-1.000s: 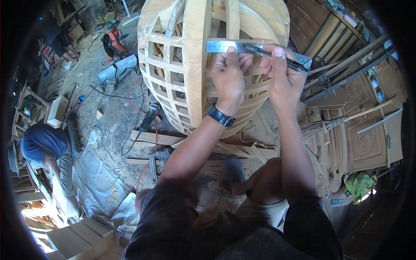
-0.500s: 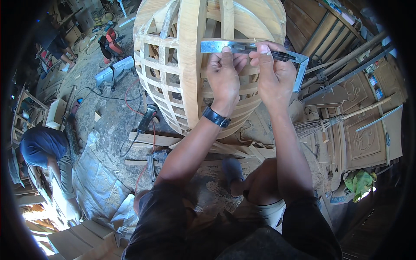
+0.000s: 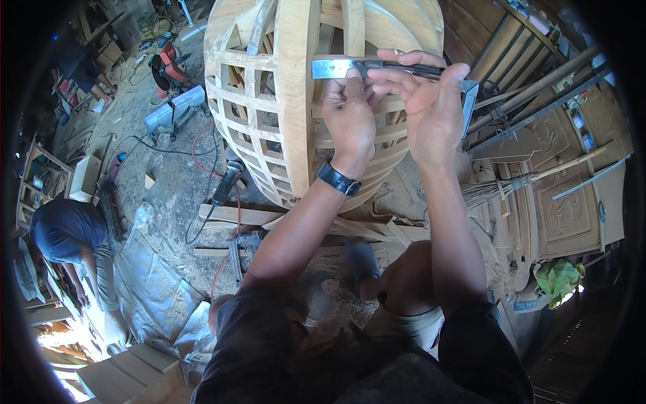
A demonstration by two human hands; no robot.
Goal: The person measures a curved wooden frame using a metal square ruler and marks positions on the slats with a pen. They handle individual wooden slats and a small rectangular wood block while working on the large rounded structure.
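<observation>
While pinching the carpenter's square [image 3: 330,69] at upper centre with left hand [image 3: 349,124], now spreading right hand [image 3: 434,114] wide, leaving steadying mainly to left.

Plainly a woodworking shop I'm standing in: a big rounded frame of bare, pale wood [image 3: 293,121] fills the middle, its slats crossing in a lattice, and a metal square [image 3: 331,69] is held up in front of it. A corded power tool [image 3: 229,178] and loose strips of wood [image 3: 252,215] lie about on the dusty floor [image 3: 168,209]. Over to the right, carved wooden panels [image 3: 572,214] stand near a twig broom [image 3: 490,191].
</observation>
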